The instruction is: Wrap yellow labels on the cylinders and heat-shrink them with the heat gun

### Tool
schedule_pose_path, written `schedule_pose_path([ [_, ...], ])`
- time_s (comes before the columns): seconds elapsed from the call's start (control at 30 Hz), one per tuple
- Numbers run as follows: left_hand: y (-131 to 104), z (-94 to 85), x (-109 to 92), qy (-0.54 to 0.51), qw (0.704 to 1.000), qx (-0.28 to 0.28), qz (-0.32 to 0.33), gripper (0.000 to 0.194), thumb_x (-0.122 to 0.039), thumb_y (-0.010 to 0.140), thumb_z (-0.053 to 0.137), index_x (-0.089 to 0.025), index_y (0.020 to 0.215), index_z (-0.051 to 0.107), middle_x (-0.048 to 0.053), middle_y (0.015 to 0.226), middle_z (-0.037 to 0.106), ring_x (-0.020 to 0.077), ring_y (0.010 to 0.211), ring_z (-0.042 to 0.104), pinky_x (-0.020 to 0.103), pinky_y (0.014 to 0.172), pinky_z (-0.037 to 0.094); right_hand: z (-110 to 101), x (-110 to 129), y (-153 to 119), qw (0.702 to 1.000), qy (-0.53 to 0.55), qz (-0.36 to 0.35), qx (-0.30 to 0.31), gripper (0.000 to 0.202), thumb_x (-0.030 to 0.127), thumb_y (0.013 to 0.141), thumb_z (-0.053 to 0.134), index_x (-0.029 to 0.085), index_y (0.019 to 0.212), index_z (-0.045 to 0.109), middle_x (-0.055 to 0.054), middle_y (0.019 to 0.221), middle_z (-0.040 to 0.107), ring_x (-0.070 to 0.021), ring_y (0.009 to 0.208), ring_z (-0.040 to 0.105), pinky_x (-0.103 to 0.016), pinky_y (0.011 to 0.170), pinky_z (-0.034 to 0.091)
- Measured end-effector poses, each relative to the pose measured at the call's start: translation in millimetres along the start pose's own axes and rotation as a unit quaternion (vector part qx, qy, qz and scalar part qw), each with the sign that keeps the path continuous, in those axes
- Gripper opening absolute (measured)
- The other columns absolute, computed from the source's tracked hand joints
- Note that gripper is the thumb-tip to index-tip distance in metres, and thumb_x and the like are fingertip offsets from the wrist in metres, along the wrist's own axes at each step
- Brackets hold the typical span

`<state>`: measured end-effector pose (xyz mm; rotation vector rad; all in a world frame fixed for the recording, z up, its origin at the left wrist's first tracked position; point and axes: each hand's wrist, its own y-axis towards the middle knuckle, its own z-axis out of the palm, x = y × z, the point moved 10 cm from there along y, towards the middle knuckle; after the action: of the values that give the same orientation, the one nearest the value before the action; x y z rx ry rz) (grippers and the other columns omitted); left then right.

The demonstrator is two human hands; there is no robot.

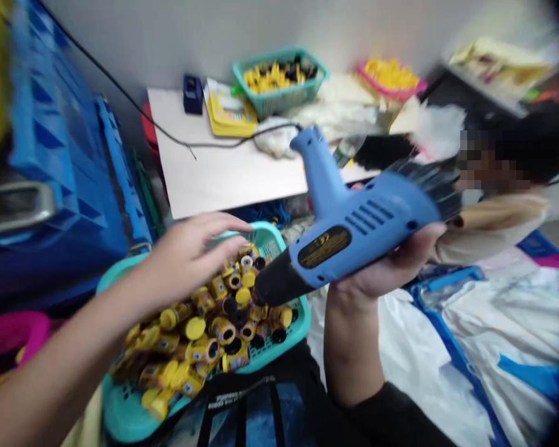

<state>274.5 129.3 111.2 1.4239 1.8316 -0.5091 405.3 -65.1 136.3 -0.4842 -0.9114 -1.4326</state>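
My right hand (pixel 391 261) is wrapped round the body of a blue heat gun (pixel 354 223) from below. Its black nozzle points down and left over a turquoise basket (pixel 284 351), and its handle sticks up toward the table. Small yellow bottles (pixel 205 304), some with black parts and some with yellow caps, fill the basket in a loose heap. Over the basket's far left part, my left hand (pixel 190 248) is stretched out, thumb and fingers apart, with nothing visible in it. Its fingertips are slightly blurred.
A white table (pixel 205 180) behind carries a yellow tray (pixel 230 115), a dark blue box (pixel 192 94) and a green basket (pixel 279 93) of yellow and black parts. The heat gun's cord (pixel 140 121) crosses above it. Blue crates (pixel 65 161) stand left; another person (pixel 494 223) sits right.
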Motion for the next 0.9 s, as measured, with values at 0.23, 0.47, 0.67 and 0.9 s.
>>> schedule_pose_path([
  [0.23,21,10.5,-69,-0.129,0.991,-0.024,0.034,0.055,-0.047,0.084,0.06,-0.018,0.13,0.063,0.011,0.13,0.065,0.0297,0.122,0.058,0.044,0.109,0.042,18,-5,-7,0.999,0.016,-0.002,0.04,0.078,0.07,0.075,0.059,0.022,0.136,0.051,-0.01,0.123,0.057,-0.0213,0.113,0.059,-0.038,0.093,0.055],
  [0.47,28,13.3,-50,-0.385,0.922,-0.001,-0.039,0.049,-0.037,0.08,0.064,-0.016,0.125,0.067,0.01,0.12,0.071,0.0286,0.117,0.062,0.044,0.105,0.044,23,0,-14,0.999,0.02,-0.008,0.043,0.079,0.073,0.072,0.059,0.024,0.134,0.052,-0.01,0.123,0.056,-0.0213,0.106,0.06,-0.037,0.085,0.057],
  [0.67,23,11.8,-57,-0.554,0.83,0.045,-0.048,0.041,-0.029,0.079,0.066,-0.02,0.118,0.072,0.009,0.122,0.07,0.0242,0.114,0.061,0.04,0.104,0.04,38,0,-20,0.996,0.024,-0.043,0.07,0.08,0.072,0.071,0.06,0.025,0.136,0.051,-0.013,0.115,0.058,-0.025,0.106,0.06,-0.036,0.077,0.057],
  [0.9,25,-18.8,-66,-0.565,0.823,0.057,-0.022,0.046,-0.026,0.082,0.063,-0.023,0.128,0.066,0.008,0.133,0.064,0.0213,0.107,0.062,0.034,0.095,0.044,72,5,-9,0.993,0.024,-0.051,0.103,0.085,0.075,0.065,0.059,0.023,0.132,0.053,-0.012,0.112,0.06,-0.0263,0.11,0.058,-0.037,0.08,0.056],
])
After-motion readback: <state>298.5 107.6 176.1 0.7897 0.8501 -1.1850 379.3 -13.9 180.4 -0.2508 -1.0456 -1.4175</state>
